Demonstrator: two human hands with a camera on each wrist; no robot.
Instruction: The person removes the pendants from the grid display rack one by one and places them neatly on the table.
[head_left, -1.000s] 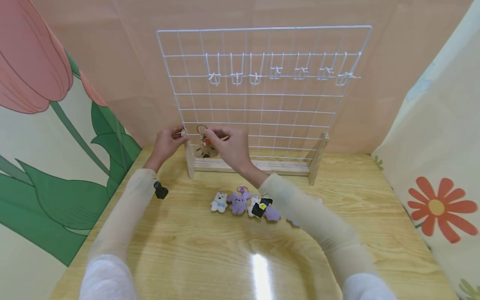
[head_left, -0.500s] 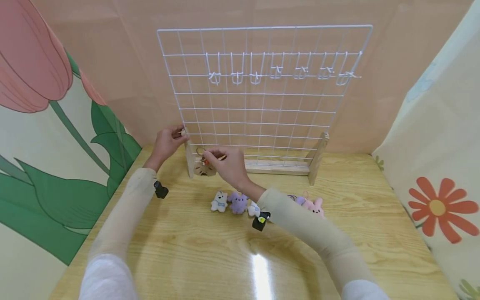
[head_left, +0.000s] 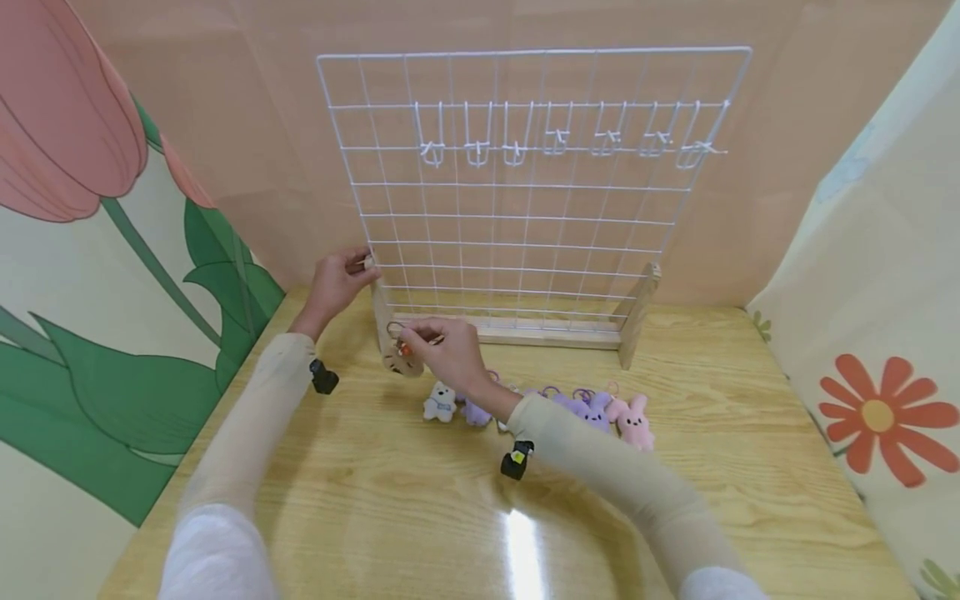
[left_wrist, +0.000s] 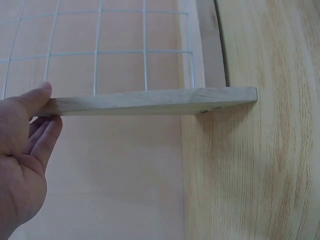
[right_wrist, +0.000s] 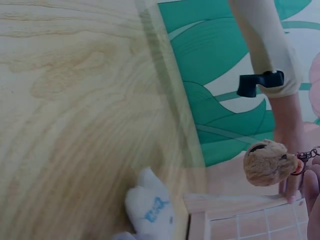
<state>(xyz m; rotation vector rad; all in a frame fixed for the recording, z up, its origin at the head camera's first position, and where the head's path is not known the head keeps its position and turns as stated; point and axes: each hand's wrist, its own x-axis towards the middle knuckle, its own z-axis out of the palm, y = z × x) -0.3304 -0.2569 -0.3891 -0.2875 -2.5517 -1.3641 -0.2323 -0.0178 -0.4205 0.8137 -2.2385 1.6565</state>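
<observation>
My left hand (head_left: pixel 335 285) holds the top of the wooden side support (left_wrist: pixel 150 101) of a white wire grid rack (head_left: pixel 525 187). In the left wrist view the thumb lies on one side of the wood and the fingers on the other. My right hand (head_left: pixel 453 354) pinches a brown plush keychain (right_wrist: pixel 268 163) near its metal ring and chain. The plush hangs in front of the rack's left foot, above the table. Several plush keychains lie in a row below: a white bear (head_left: pixel 439 402), purple rabbits (head_left: pixel 596 411) and a pink rabbit (head_left: pixel 636 421). My right forearm hides part of the row.
Several white wire hooks (head_left: pixel 478 143) hang along the upper part of the grid. A wooden crossbar (head_left: pixel 551 335) joins the rack's feet, with the right support (head_left: pixel 639 317) at its far end. Printed cloth walls stand around the wooden table (head_left: pixel 360 492).
My right hand has come down and toward me with the brown plush keychain, from in front of the lower grid to below the crossbar. The left hand keeps its hold on the rack.
</observation>
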